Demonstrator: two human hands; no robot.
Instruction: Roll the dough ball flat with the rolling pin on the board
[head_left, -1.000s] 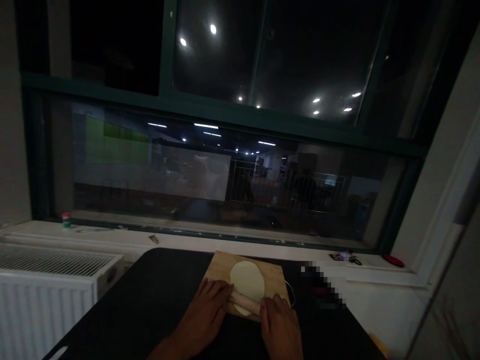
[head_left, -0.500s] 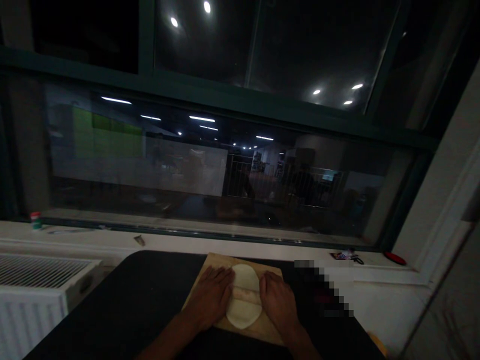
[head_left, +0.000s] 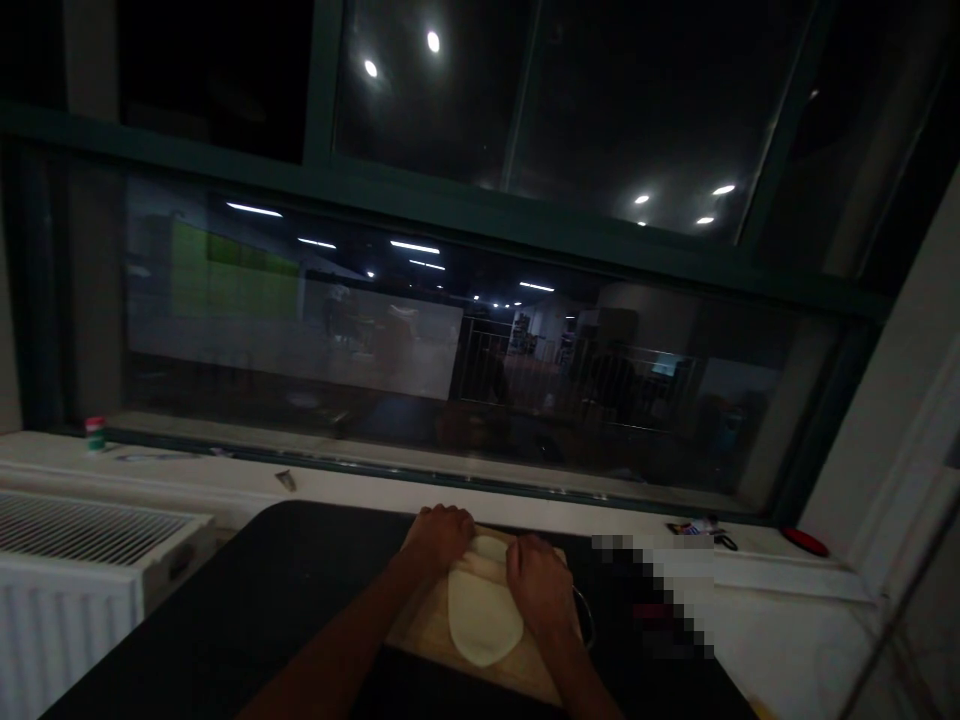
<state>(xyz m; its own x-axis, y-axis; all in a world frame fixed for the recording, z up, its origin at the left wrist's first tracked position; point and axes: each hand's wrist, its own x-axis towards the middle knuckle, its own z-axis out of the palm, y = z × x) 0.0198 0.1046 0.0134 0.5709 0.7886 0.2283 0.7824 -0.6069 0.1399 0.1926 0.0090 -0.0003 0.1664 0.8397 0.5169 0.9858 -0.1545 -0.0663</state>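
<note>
A pale, flattened oval of dough [head_left: 486,622] lies on a wooden board [head_left: 421,630]. Across its far part runs a rolling pin [head_left: 489,569], its middle showing between my two hands. My left hand [head_left: 442,535] is closed over the pin's left end. On the right end sits my right hand [head_left: 538,578], its fingers curled over the wood. Both ends of the pin are hidden under my hands. Most of the dough shows on the near side of the pin, with a small strip beyond it.
The board rests on a dark table [head_left: 300,580] against a white windowsill [head_left: 420,502]. On the sill are a small red-capped container [head_left: 94,434], a packet [head_left: 691,526] and a red round object [head_left: 804,541]. A white radiator [head_left: 71,600] stands left. A thin curved ring [head_left: 587,617] shows beside the board.
Both hands and the rolling pin have moved away from me, from the dough's middle to its far part. The dough's near side is more exposed. The view has shifted slightly.
</note>
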